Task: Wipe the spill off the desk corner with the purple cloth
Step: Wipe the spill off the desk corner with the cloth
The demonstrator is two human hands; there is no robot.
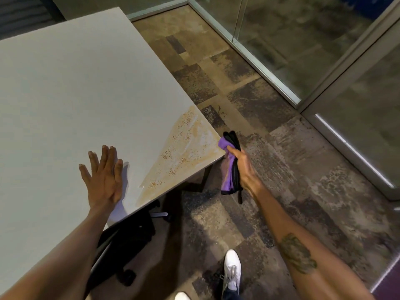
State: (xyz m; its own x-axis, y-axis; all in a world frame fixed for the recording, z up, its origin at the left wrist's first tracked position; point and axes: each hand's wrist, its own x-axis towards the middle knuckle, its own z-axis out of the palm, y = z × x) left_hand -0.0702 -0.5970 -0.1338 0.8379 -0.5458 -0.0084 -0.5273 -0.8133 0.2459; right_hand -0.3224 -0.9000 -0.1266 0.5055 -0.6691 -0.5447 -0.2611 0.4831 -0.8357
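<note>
A tan, speckled spill (184, 148) smears across the near right corner of the pale grey desk (75, 83). My left hand (104, 176) lies flat on the desk just left of the spill, fingers spread, holding nothing. My right hand (243, 167) hangs off the desk beside the corner, closed around a bunched purple cloth (228, 167) with black edging. The cloth's top end sits right at the corner's tip; whether it touches the desk I cannot tell.
A black office chair (129, 239) is tucked under the desk's near edge. Patchy brown carpet (281, 169) spreads to the right. Glass walls with metal frames (270, 74) run along the far right. My white shoes (232, 269) stand on the carpet below.
</note>
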